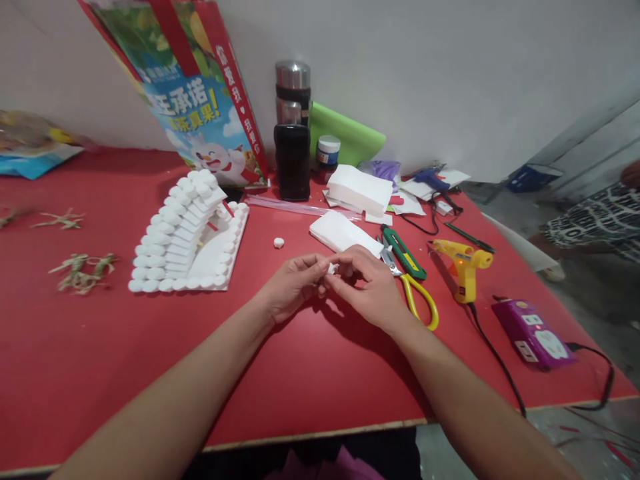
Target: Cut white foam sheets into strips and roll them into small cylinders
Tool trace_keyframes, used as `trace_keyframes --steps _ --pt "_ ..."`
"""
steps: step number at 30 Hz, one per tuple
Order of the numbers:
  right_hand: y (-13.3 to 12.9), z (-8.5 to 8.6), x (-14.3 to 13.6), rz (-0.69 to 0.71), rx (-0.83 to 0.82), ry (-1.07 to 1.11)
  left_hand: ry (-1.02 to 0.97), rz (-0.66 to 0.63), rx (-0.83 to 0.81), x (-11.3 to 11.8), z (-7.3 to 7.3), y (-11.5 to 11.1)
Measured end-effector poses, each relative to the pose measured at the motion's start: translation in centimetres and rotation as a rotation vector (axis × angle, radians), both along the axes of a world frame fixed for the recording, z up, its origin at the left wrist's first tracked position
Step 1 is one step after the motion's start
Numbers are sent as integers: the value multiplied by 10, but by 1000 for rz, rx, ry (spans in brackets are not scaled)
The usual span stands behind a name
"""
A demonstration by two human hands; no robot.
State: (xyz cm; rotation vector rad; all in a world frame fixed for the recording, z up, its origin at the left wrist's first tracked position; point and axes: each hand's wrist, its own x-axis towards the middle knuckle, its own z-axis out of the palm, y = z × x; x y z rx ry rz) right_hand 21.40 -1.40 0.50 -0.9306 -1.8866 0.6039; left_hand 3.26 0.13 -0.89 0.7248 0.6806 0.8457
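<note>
A small white piece (333, 269) is pinched between the fingertips of my left hand (299, 283) and my right hand (367, 283), above the red table (310, 373). Both hands are closed around it and touch or nearly touch each other. Just behind them lies a small round white piece (279, 243). To the left stands a white model (185, 237) with rows of round white pieces along its arched side and base. Folded white sheets (345, 233) lie behind my right hand, beside yellow-handled scissors (420, 300) and a green cutter (404, 253).
A yellow glue gun (465, 267) and a purple power box (534, 337) with cords are at the right. Behind stand a printed bag (200, 100), a black phone (293, 162) and a flask (293, 77). Twisted straw-coloured pieces (83, 273) lie left. A person's patterned clothing (595, 217) shows far right.
</note>
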Motion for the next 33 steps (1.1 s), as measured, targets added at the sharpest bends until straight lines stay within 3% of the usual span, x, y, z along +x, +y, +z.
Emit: trace_keyframes --steps 4,7,9,13,17,23,26,30,33 --pt "3 1 1 9 28 -23 -10 -50 -9 -1 3 -1" --pt "-1 13 7 -15 -50 -139 -4 -44 20 -1 4 -1" --pt "-9 26 18 -117 -125 -368 7 -17 39 -1 5 -1" --pt "-34 40 48 -505 -334 -1070 -7 44 28 -2 7 1" --pt "-47 29 64 -585 -439 -1274 -58 62 -1 -2 5 3" --pt "-38 20 76 -600 -625 -1140 -143 110 -77 -4 2 3" --pt "-42 16 93 -601 -620 -1013 -164 123 -104 -4 4 3" --pt "-57 4 110 -445 -561 -537 -183 113 -148 -3 8 2" --pt "-68 3 103 -340 -502 -183 -167 104 -180 0 11 0"
